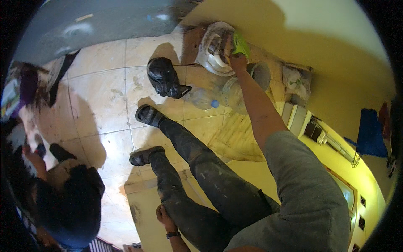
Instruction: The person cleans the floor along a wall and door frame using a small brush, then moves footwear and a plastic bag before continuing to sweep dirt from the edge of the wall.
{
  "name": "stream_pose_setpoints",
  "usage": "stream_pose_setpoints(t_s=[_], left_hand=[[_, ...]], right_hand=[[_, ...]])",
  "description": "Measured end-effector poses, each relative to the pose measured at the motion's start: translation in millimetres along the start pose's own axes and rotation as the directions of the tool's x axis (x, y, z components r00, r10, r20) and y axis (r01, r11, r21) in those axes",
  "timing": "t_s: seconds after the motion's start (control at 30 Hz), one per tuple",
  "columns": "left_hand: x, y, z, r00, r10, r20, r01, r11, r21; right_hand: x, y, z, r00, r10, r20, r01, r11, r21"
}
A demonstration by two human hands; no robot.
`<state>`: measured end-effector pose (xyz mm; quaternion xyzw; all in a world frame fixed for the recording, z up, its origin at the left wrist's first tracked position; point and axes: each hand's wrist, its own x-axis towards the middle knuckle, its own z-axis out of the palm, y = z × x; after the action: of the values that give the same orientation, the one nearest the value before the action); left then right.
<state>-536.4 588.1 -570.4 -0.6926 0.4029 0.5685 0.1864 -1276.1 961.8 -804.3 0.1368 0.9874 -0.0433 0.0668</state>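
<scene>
The tiled floor (98, 111) is being bounded on the right by a yellow wall (336, 50) and at its upper left by a grey surface (105, 33). Open room for moving is being given by the tiles between a co-worker (69, 206), who is being cut off by the left rim, and the seated person's sandals (147, 114). The lower middle is being crossed by dark trousers (205, 164).

Near the wall, space is being narrowed by a large clear container (233, 95), a white plastic bag (216, 65) and, at the wall's foot, a pale bag (296, 80). The outer side of this group, toward the open tiles, is being marked by a knotted black bag (161, 77), and a blue-capped clear bottle (204, 100) is being kept just beside it.

The hands are being held well apart. The left hand (165, 219) is being rested against the left trouser leg; whether it is being closed on the cloth cannot be told. The right hand (238, 62) is being stretched out to a bright green item (241, 43) at the white bag's right edge; whether a grip is being kept cannot be told.
</scene>
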Motion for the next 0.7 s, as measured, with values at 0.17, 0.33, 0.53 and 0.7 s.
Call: stream_pose_setpoints(t_s=[0.17, 0.33, 0.53, 0.7], left_hand=[[-9.7, 11.9, -1.5, 0.999, 0.035, -0.032, -0.034, 0.999, 0.032], [-12.5, -26.4, -2.7, 0.994, 0.084, -0.076, -0.09, 0.993, -0.075], [-9.5, -15.3, -4.1, 0.998, 0.026, -0.05, -0.033, 0.99, -0.138], [-3.5, -33.0, -6.7, 0.998, -0.042, -0.049, 0.031, 0.976, -0.216]], right_hand=[[8.8, 4.0, -33.1, 0.996, -0.027, -0.087, 0.012, 0.986, -0.164], [2.4, -45.1, -65.9, 0.913, 0.094, 0.396, -0.27, 0.868, 0.418], [17.8, -49.4, -74.6, 0.862, 0.074, 0.502, -0.229, 0.939, 0.255], [-10.7, -79.9, -77.6, 0.808, 0.249, 0.534, -0.429, 0.87, 0.244]])
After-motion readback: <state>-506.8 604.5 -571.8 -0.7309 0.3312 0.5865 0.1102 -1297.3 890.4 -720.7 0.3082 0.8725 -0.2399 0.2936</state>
